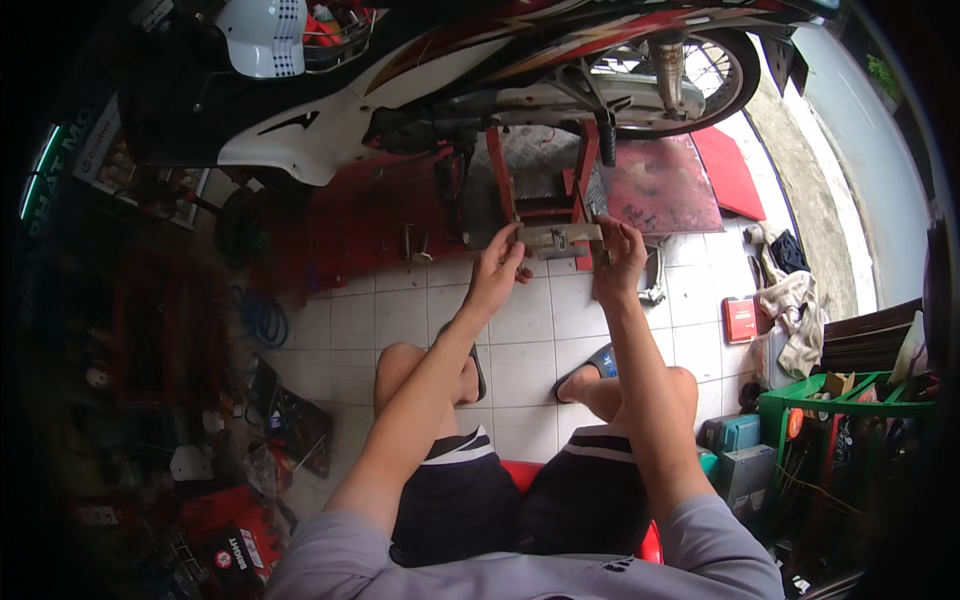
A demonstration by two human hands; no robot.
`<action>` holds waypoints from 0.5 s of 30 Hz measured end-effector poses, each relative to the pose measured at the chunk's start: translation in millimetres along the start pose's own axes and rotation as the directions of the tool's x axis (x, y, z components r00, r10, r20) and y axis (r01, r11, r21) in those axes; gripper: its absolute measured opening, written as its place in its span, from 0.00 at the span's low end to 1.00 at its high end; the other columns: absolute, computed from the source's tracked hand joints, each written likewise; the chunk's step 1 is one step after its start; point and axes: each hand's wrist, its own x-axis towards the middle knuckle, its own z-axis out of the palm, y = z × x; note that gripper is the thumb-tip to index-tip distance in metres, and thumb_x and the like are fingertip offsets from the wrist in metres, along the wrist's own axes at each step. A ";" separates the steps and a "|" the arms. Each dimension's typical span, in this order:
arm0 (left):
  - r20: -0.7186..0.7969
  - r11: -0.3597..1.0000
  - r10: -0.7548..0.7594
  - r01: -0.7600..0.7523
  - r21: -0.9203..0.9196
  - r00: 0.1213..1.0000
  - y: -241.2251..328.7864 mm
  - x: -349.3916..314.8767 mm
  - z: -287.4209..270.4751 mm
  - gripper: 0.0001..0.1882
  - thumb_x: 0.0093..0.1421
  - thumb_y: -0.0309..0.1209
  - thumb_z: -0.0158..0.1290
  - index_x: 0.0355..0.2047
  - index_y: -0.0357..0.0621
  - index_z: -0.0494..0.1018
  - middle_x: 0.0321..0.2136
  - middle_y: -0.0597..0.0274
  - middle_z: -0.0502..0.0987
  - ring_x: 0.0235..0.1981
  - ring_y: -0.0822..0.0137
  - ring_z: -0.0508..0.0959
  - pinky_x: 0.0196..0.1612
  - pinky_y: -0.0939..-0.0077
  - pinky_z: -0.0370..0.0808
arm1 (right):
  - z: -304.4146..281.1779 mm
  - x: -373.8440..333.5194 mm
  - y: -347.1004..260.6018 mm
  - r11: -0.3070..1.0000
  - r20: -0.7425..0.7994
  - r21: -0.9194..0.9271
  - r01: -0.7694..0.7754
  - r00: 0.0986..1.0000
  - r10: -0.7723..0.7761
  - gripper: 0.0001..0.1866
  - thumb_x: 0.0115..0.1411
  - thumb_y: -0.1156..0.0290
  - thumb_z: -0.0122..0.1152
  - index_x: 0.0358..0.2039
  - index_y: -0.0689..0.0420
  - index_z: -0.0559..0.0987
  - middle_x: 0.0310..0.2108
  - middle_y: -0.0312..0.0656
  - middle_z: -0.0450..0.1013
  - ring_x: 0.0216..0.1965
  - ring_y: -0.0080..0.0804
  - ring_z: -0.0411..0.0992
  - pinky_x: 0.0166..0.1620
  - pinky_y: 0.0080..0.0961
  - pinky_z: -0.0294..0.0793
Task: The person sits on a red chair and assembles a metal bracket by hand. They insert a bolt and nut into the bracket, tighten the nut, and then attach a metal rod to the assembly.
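Observation:
Both arms reach forward, and a short greyish-tan, bar-shaped piece (558, 239) spans the gap between my hands; its exact kind is not clear. My left hand (497, 264) grips its left end, fingers curled round it. At the opposite end, my right hand (621, 260) pinches it between thumb and fingers. The piece is held level, in front of the red metal stand (582, 180) below the motorbike (420, 95). Part of its ends is hidden by my fingers.
A red work platform (660, 185) lies under the motorbike, whose rear wheel (735, 80) is at the far right. Loose metal parts (652, 275) rest by my right hand. A red box (740, 320), rags (795, 325) and a green rack (850, 400) stand right; a blue hose (262, 318) lies left.

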 end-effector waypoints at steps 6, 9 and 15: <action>0.012 0.982 -0.159 0.160 -0.102 0.987 26.7 5.0 -10.4 0.14 0.67 0.36 0.47 0.49 0.43 0.70 0.27 0.67 0.76 0.21 0.76 0.73 0.21 0.82 0.68 | 22.3 -19.1 -23.0 0.846 -0.002 -0.472 0.247 0.960 -0.282 0.19 0.59 0.61 0.48 0.41 0.63 0.77 0.43 0.44 0.73 0.47 0.34 0.68 0.53 0.25 0.62; 0.030 0.975 -0.208 0.210 -0.078 0.978 30.0 5.6 -9.4 0.12 0.67 0.37 0.47 0.44 0.44 0.71 0.27 0.69 0.75 0.22 0.76 0.73 0.23 0.82 0.67 | 33.8 -34.6 -33.7 0.085 0.409 -0.776 0.625 0.601 -0.687 0.11 0.53 0.71 0.54 0.33 0.66 0.78 0.40 0.46 0.72 0.37 0.33 0.72 0.39 0.26 0.71; 0.049 0.970 -0.217 0.221 -0.103 0.975 31.9 12.1 -10.7 0.11 0.67 0.37 0.46 0.41 0.45 0.71 0.27 0.69 0.76 0.23 0.77 0.73 0.24 0.82 0.67 | 60.9 -69.6 22.0 0.510 0.357 -0.806 0.300 0.934 0.016 0.10 0.61 0.75 0.56 0.38 0.69 0.76 0.24 0.40 0.74 0.24 0.23 0.71 0.31 0.19 0.71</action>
